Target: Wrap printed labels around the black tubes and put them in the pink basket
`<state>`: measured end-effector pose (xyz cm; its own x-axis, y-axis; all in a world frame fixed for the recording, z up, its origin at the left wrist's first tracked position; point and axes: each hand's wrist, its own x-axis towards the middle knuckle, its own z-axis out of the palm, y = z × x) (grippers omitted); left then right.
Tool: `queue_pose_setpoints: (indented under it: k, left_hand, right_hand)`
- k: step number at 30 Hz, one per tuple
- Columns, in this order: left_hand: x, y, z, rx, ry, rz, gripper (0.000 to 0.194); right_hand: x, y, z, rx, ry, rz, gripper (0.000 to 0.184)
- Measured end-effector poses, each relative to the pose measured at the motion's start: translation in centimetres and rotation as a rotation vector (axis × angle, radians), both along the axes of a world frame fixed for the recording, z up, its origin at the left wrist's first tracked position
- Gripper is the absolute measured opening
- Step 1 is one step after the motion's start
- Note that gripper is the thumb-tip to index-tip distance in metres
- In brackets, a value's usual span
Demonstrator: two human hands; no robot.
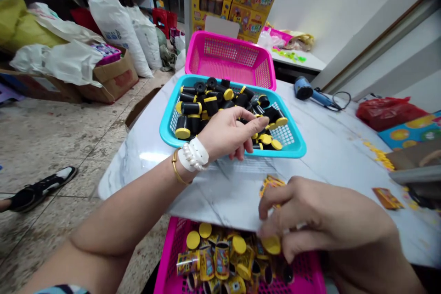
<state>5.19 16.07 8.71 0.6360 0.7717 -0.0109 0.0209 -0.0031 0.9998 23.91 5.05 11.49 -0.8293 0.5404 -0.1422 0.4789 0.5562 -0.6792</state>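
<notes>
My left hand [229, 133], with a pearl bracelet at the wrist, hovers over the near edge of a blue basket [164, 121]. Its thumb is stretched out and the fingers hang loosely apart, nothing visible in them. Black canisters [191, 108] with yellow lids fill that basket. My right hand [313, 213] is over a pink basket [168, 257] at the table's front edge. Its thumb and fingers curl around a yellow-lidded canister [271, 244]; its lower part is hidden. Wrapped canisters [221, 259] with printed labels lie jumbled in the pink basket.
Printed wrappers [272, 183] lie on the marble-patterned table [138, 165]. Behind the blue basket stands another pink basket [230, 69]. A blue heat gun [305, 88] with its cord rests at the right, near a red bag [389, 112]. Someone's shoe [41, 188] shows at left.
</notes>
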Motion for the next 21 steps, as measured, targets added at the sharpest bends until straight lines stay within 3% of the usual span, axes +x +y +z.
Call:
queue_pose_setpoints:
  k: [4, 8, 12, 21]
  left_hand:
    - [0.3, -0.1, -0.2, 0.007, -0.017, 0.03, 0.047]
    - [0.7, -0.2, -0.5, 0.03, -0.015, 0.033, 0.036]
    - [0.9, -0.3, -0.6, 0.06, -0.03, 0.023, 0.033]
    - [0.4, 0.0, -0.4, 0.089, 0.018, -0.005, 0.029]
  right_hand:
    - [1.7, 0.2, -2.4, 0.14, -0.004, -0.315, 0.018]
    - [4.2, -2.0, -7.7, 0.243, -0.06, -0.578, 0.018]
    - [4.9, -4.2, -12.0, 0.38, 0.081, -0.826, 0.012]
    - [3.5, -3.9, -12.5, 0.566, 0.129, -0.853, 0.012]
